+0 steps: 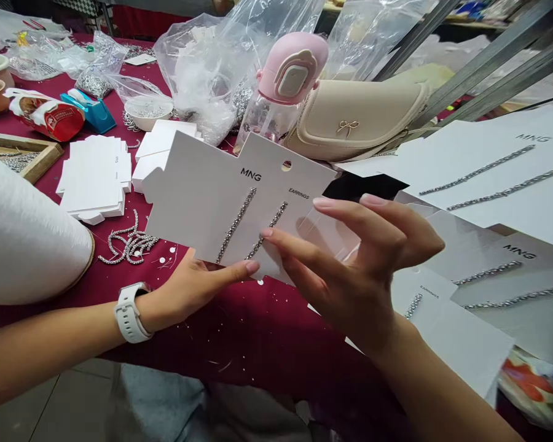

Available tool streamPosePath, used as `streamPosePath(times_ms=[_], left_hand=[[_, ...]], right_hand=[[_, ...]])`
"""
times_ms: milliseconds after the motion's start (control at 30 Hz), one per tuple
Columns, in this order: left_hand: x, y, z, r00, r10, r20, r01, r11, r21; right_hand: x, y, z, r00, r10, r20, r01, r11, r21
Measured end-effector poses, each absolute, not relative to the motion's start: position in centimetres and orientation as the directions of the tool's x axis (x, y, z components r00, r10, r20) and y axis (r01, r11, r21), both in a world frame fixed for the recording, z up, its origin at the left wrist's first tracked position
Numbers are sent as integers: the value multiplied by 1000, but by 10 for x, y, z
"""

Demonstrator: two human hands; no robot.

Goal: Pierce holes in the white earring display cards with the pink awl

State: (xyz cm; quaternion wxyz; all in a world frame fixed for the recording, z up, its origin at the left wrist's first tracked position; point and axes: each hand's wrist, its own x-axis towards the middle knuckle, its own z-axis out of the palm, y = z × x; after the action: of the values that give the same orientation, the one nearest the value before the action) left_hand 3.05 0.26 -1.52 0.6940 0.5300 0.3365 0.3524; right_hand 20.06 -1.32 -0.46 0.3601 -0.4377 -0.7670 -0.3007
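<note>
A white earring card printed "MNG" and "EARRINGS" is held up over the table. Two silver chain earrings hang on it side by side. My left hand, with a white watch at the wrist, grips the card's lower edge, thumb in front and other fingers hidden behind. My right hand has one fingertip touching the right-hand earring. Its other visible fingers are stretched out and apart in front of the card's right side. The lower ends of the earrings sit near my left thumb.
Loose silver chains lie beside stacked white cards. A large white roll stands at left. Behind are a pink-lidded bottle, a cream bag and plastic bags. More earring cards fill the right side.
</note>
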Motion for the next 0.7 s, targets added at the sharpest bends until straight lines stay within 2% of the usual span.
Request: streamPosePath(times_ms=[267, 467, 600, 700], left_hand=[[30, 2, -18, 527, 844, -99, -127, 193, 973], [31, 4, -22, 505, 861, -57, -209, 186, 960], [32, 4, -24, 507, 858, -82, -244, 234, 941], [32, 3, -22, 490, 870, -49, -212, 174, 962]], right_hand=[[201, -14, -3, -367, 519, 772, 891, 435, 131], [200, -12, -2, -385, 534, 753, 876, 469, 115], [197, -13, -1, -357, 557, 750, 876, 477, 63], [194, -16, 0, -319, 577, 752, 877, 480, 3]])
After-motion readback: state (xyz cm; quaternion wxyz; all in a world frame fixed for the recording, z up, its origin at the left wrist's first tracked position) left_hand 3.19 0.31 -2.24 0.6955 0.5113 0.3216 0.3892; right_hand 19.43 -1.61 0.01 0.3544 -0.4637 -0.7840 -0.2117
